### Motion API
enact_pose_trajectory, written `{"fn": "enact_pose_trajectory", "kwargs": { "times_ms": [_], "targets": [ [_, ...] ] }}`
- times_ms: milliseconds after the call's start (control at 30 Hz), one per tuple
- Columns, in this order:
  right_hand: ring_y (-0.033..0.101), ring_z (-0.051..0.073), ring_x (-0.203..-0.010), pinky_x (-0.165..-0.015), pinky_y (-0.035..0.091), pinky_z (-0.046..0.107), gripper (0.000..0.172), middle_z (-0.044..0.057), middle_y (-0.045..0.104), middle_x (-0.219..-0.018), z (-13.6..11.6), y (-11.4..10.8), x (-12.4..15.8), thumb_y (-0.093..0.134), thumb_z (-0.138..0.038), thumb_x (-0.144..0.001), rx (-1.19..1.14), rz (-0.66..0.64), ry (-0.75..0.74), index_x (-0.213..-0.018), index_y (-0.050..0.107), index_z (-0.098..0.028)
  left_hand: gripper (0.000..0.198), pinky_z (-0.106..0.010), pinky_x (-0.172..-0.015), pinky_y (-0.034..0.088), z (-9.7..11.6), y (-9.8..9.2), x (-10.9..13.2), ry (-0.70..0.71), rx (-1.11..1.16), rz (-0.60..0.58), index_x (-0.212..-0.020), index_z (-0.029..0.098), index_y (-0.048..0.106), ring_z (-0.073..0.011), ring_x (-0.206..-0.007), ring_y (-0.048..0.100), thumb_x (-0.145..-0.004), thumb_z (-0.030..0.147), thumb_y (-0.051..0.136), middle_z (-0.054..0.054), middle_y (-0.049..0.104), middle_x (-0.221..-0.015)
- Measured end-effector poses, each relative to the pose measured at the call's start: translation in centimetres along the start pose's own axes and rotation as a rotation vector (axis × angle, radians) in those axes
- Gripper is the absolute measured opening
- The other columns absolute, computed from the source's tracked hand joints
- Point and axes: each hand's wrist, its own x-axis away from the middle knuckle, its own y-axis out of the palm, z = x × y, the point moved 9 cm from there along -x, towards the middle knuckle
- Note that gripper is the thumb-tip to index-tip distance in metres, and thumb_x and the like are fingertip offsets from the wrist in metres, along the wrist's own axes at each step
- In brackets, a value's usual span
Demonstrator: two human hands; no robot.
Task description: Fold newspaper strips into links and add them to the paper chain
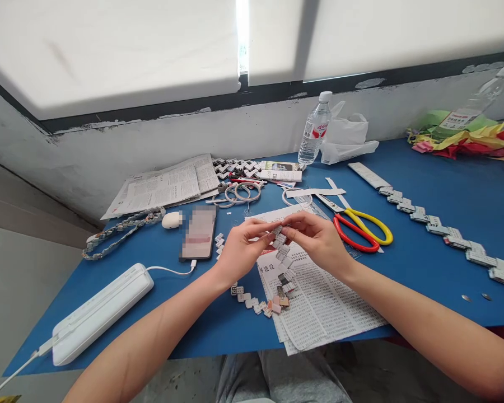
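Note:
A narrow zigzag chain of folded newspaper [284, 258] runs up from the blue table into both my hands. Its lower part curves left over the tabletop, and a piece shows behind my left wrist. My left hand [247, 246] pinches the chain's upper end between thumb and fingers. Close against it, my right hand [311, 238] also has thumb and fingertips closed on the same end. The fingers hide the very tip. Printed newspaper sheets [319, 302] lie under my hands. Red-and-yellow-handled scissors [361, 226] rest just beyond my right hand.
A phone [198, 232] on a cable and a white power strip [103, 313] lie left. Folded newspapers [163, 187], tape rings [247, 193] and a water bottle [314, 131] are at the back. A wider paper chain [441, 226] stretches along the right, near colored paper [479, 140].

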Motion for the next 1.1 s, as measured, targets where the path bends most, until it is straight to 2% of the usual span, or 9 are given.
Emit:
{"fn": "enact_pose_trajectory", "kwargs": {
  "times_ms": [233, 467, 600, 833, 967, 1100],
  "targets": [
    [0.065, 0.015, -0.062, -0.058, 0.058, 0.032, 0.015, 0.003, 0.068, -0.079, -0.4, -0.1, -0.1, 0.070, -0.032, -0.079, 0.051, 0.013, -0.028, -0.085, 0.067, -0.019, 0.024, -0.028, -0.071, 0.062, -0.3, 0.0, 0.1, -0.035, 0.052, 0.013, -0.101, 0.024, 0.075, -0.0127, -0.079, 0.064, -0.080, 0.016, 0.064, -0.003, 0.059, -0.098],
    [0.067, 0.019, -0.077, -0.063, 0.060, 0.032, 0.014, 0.005, 0.070, -0.087, -0.4, 0.1, 0.0, 0.066, -0.031, -0.082, 0.144, -0.019, -0.071, -0.090, 0.069, -0.020, 0.024, -0.030, -0.072, 0.062, 0.0, -0.1, 0.2, -0.016, -0.045, 0.012, -0.100, 0.024, 0.075, -0.0138, -0.080, 0.062, -0.081, 0.016, 0.063, -0.004, 0.060, -0.097],
    [0.067, 0.019, -0.075, -0.062, 0.059, 0.033, 0.015, 0.005, 0.070, -0.083, -0.5, 0.0, 0.2, 0.064, -0.032, -0.084, 0.179, 0.002, -0.078, -0.090, 0.069, -0.020, 0.024, -0.029, -0.070, 0.062, -0.2, -0.2, 0.1, -0.047, 0.001, 0.030, -0.100, 0.022, 0.075, -0.0137, -0.078, 0.063, -0.080, 0.017, 0.066, -0.004, 0.060, -0.097],
    [0.068, 0.018, -0.067, -0.061, 0.060, 0.033, 0.016, 0.004, 0.069, -0.080, -0.5, -0.1, -0.2, 0.065, -0.034, -0.083, 0.116, -0.017, -0.054, -0.088, 0.069, -0.019, 0.025, -0.031, -0.070, 0.060, -1.2, -0.2, -0.2, -0.118, 0.166, 0.024, -0.099, 0.019, 0.074, -0.0158, -0.078, 0.066, -0.074, 0.021, 0.072, -0.004, 0.066, -0.092],
    [0.068, 0.018, -0.070, -0.063, 0.062, 0.033, 0.018, 0.005, 0.070, -0.084, -0.4, 0.0, -0.5, 0.070, -0.035, -0.079, 0.077, -0.030, -0.012, -0.087, 0.070, -0.019, 0.022, -0.030, -0.068, 0.060, -1.2, -0.4, -0.3, -0.108, 0.185, 0.044, -0.092, 0.016, 0.070, -0.0164, -0.078, 0.067, -0.072, 0.023, 0.075, -0.003, 0.067, -0.085],
    [0.068, 0.018, -0.071, -0.063, 0.063, 0.032, 0.019, 0.005, 0.070, -0.083, -0.2, 0.0, -0.6, 0.073, -0.035, -0.076, 0.046, -0.036, 0.029, -0.086, 0.070, -0.019, 0.018, -0.030, -0.066, 0.060, -1.2, -0.4, -0.2, -0.113, 0.174, 0.045, -0.084, 0.015, 0.065, -0.0161, -0.076, 0.068, -0.071, 0.024, 0.075, -0.003, 0.067, -0.086]
  ]
}}
